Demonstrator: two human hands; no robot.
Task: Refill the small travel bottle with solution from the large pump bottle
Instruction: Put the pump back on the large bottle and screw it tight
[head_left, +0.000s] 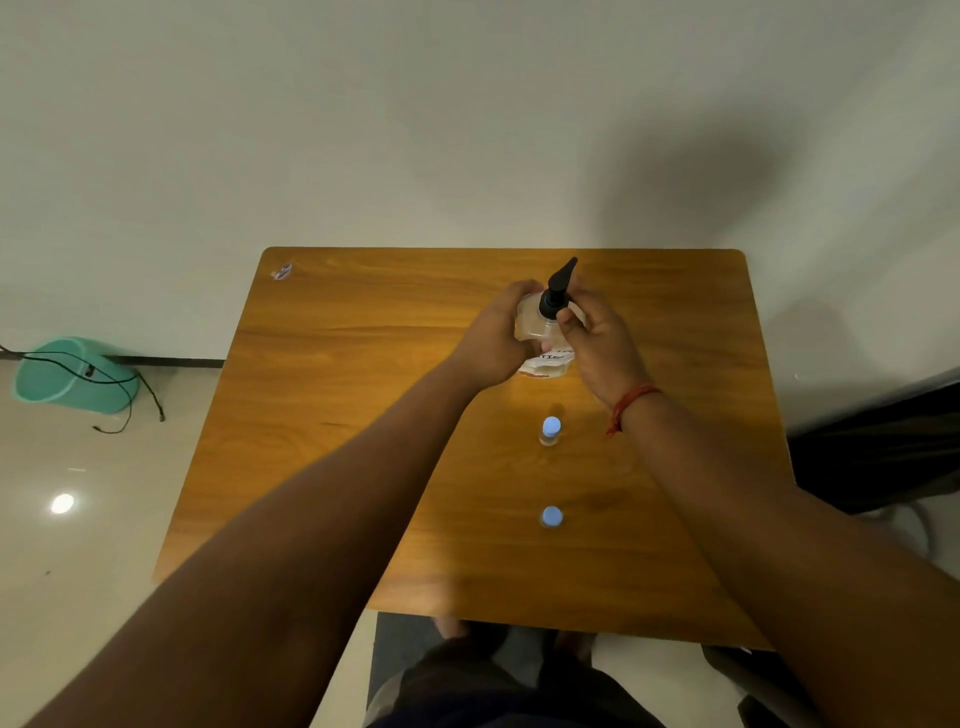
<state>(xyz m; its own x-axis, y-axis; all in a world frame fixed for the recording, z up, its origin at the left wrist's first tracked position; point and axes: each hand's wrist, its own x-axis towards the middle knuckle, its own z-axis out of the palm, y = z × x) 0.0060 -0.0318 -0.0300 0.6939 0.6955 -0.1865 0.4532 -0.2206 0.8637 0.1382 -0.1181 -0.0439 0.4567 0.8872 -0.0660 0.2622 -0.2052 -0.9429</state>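
Note:
The large clear pump bottle (540, 332) with a black pump head (558, 291) stands toward the back of the wooden table (363, 415). My left hand (493, 338) grips its body from the left. My right hand (597, 338) holds the black collar of the pump from the right. Nearer to me stand two small clear travel bottles with blue caps, one (550, 431) just in front of the pump bottle and another (551, 517) closer to the table's front edge. Neither hand touches them.
A small sticker (282, 270) lies at the table's back left corner. On the floor to the left lies a tipped green bin (72, 376) with a black cable (130, 400). A dark object (883, 447) sits right of the table.

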